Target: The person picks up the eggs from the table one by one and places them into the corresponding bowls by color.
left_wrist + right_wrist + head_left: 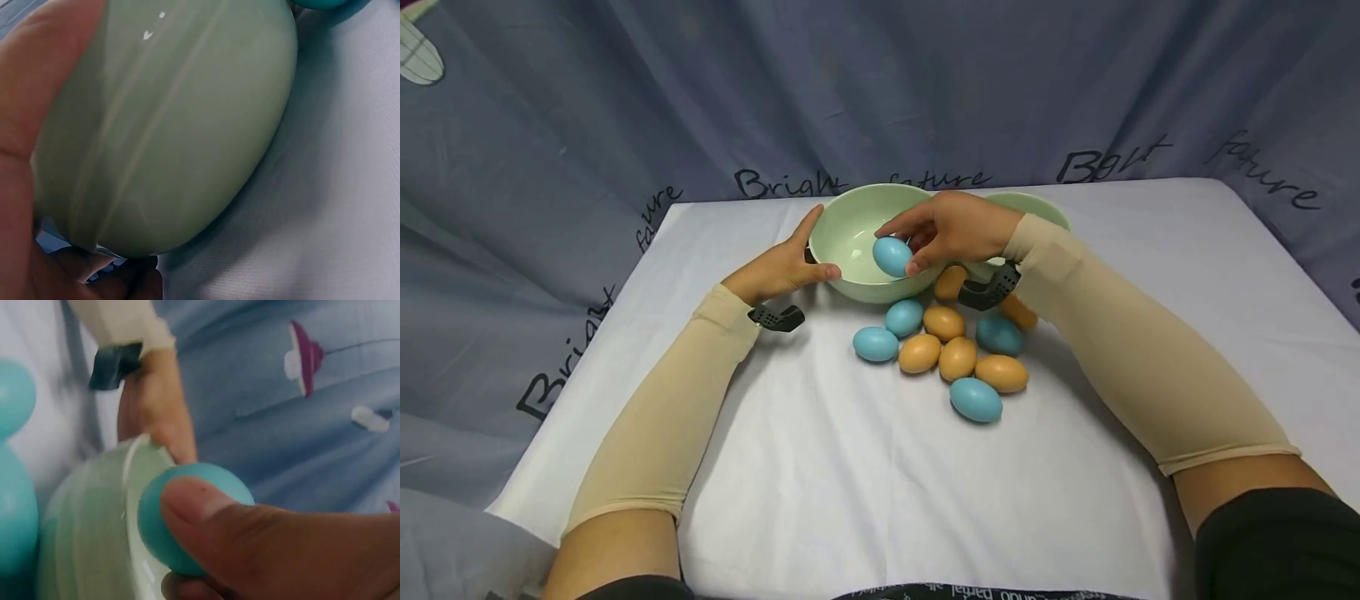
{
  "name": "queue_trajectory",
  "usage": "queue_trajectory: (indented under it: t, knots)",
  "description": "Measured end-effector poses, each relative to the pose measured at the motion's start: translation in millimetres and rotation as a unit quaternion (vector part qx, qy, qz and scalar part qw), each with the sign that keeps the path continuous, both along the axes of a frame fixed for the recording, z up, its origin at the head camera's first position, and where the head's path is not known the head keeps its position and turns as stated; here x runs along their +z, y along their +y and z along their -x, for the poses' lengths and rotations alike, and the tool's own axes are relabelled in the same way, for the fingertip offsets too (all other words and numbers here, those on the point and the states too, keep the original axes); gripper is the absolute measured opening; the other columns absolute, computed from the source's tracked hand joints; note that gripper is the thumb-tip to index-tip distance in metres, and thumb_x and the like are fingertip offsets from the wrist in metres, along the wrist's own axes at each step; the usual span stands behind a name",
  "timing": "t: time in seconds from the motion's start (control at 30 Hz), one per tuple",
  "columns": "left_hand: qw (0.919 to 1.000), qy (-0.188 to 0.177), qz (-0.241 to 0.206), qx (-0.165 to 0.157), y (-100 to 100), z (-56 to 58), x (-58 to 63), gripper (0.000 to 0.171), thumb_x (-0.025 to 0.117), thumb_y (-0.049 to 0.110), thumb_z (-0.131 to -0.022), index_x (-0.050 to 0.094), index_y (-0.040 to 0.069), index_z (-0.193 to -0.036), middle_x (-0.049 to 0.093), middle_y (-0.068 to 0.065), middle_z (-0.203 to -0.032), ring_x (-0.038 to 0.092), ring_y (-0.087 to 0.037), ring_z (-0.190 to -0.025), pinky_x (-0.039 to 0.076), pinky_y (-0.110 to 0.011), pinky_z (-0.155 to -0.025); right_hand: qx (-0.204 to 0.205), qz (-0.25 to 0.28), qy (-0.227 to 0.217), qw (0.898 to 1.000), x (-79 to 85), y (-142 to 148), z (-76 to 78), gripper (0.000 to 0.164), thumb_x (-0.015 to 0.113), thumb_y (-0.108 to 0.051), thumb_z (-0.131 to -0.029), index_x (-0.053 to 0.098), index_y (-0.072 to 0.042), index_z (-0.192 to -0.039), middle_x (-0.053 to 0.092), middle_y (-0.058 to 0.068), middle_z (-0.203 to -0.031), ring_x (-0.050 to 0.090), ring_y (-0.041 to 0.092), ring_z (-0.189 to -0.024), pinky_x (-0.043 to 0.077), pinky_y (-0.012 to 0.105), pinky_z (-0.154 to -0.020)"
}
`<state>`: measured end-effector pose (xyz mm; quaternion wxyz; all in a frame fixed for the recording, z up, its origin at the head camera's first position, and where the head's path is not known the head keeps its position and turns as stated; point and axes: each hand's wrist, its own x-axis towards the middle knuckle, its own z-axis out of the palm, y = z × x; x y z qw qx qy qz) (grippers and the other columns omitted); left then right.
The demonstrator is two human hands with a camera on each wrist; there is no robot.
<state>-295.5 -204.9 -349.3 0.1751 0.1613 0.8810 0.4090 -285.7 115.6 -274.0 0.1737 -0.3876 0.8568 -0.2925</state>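
Note:
My right hand pinches a blue egg between thumb and fingers, over the near right part of a pale green bowl. In the right wrist view the thumb lies across the blue egg, beside the bowl's rim. With my left hand I hold the bowl at its left side, the thumb on the near edge. The left wrist view shows the bowl's outer wall close up, and some fingers near its base. Nothing shows inside the visible part of the bowl.
A second pale green bowl stands to the right, partly hidden by my right hand and wrist. Several orange eggs and blue eggs lie loose on the white cloth in front of the bowls. A grey-blue curtain hangs behind the table.

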Motion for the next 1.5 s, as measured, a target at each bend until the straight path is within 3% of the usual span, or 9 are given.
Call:
queue_trajectory:
  t: [0.17,0.3,0.47,0.57,0.7,0.93,1.2,1.37,1.5]
  knots:
    - [1.0,0.002,0.002,-0.002,1,1.9,0.5,0.156,0.074,0.093,-0.051,-0.017,0.04,-0.167,0.008,-0.005,-0.179,0.029,-0.028,-0.157,0.021,-0.051,-0.132,-0.004,-0.039,0.005,0.999,-7.3,-4,14.9,0.06,0.085,-0.023,-0.092,0.063,-0.02,-0.148,0.071,0.01,-0.137,0.07,0.024,-0.124,0.054,0.043,-0.107]
    - [0.9999,0.01,0.004,-0.005,1,3.5,1.2,0.154,0.077,0.089,-0.058,-0.016,0.036,-0.168,0.007,-0.004,-0.179,0.028,-0.029,-0.158,0.021,-0.052,-0.132,0.019,-0.085,-0.014,0.996,-6.0,-10,26.3,0.058,0.082,-0.025,-0.094,0.063,-0.019,-0.149,0.07,0.014,-0.139,0.067,0.027,-0.129,0.051,0.045,-0.112]
    - [0.9999,0.01,0.001,-0.002,-1,4.5,-0.2,0.153,0.079,0.087,-0.061,-0.016,0.033,-0.169,0.006,-0.005,-0.179,0.027,-0.029,-0.158,0.021,-0.051,-0.132,0.073,-0.186,-0.037,0.979,-0.5,-25,44.0,0.054,0.074,-0.026,-0.099,0.06,-0.016,-0.151,0.066,0.02,-0.144,0.062,0.034,-0.137,0.048,0.05,-0.116]
    - [1.0,0.009,0.0,0.0,-2,4.0,-1.1,0.157,0.077,0.09,-0.055,-0.016,0.033,-0.169,0.007,-0.006,-0.179,0.028,-0.029,-0.158,0.021,-0.051,-0.131,0.099,-0.239,-0.031,0.966,-2.1,-37,50.4,0.051,0.071,-0.024,-0.101,0.061,-0.015,-0.15,0.065,0.02,-0.145,0.061,0.036,-0.138,0.046,0.05,-0.118]
    - [0.9999,0.012,0.0,-0.002,0,3.2,-1.3,0.16,0.073,0.094,-0.05,-0.015,0.034,-0.169,0.008,-0.007,-0.179,0.029,-0.029,-0.157,0.021,-0.051,-0.131,0.103,-0.264,-0.038,0.958,-8.0,-47,52.3,0.049,0.07,-0.02,-0.101,0.062,-0.015,-0.15,0.063,0.019,-0.148,0.06,0.035,-0.139,0.045,0.048,-0.12]
    - [0.9999,0.01,-0.003,-0.003,-1,3.6,-1.2,0.156,0.075,0.092,-0.053,-0.014,0.036,-0.169,0.009,-0.006,-0.179,0.029,-0.029,-0.158,0.02,-0.052,-0.132,0.07,-0.256,-0.03,0.964,-13.7,-49,46.2,0.055,0.072,-0.028,-0.1,0.058,-0.018,-0.152,0.067,0.017,-0.143,0.062,0.032,-0.138,0.045,0.046,-0.119]
    - [0.9999,0.014,0.005,-0.001,-2,2.9,-0.5,0.153,0.075,0.092,-0.056,-0.014,0.039,-0.168,0.011,-0.005,-0.178,0.031,-0.029,-0.157,0.021,-0.052,-0.131,0.017,-0.203,0.004,0.979,-14.4,-41,30.5,0.061,0.071,-0.036,-0.101,0.053,-0.017,-0.156,0.069,0.014,-0.141,0.066,0.028,-0.129,0.05,0.046,-0.112]
    - [0.9999,0.009,-0.01,-0.002,-2,5.0,-1.8,0.154,0.076,0.091,-0.054,-0.013,0.039,-0.168,0.013,-0.004,-0.178,0.031,-0.027,-0.156,0.021,-0.05,-0.132,-0.047,-0.147,0.042,0.987,-8.6,-32,8.0,0.057,0.077,-0.039,-0.097,0.061,-0.018,-0.147,0.071,0.01,-0.136,0.065,0.026,-0.126,0.052,0.044,-0.108]
    - [0.9999,0.009,-0.011,-0.003,-3,6.1,-1.4,0.153,0.075,0.091,-0.055,-0.013,0.038,-0.168,0.015,-0.005,-0.177,0.032,-0.027,-0.155,0.021,-0.049,-0.132,-0.071,-0.084,0.108,0.988,-1.9,-33,-20.5,0.046,0.083,-0.037,-0.093,0.072,-0.015,-0.131,0.074,0.008,-0.125,0.068,0.024,-0.116,0.054,0.041,-0.099]
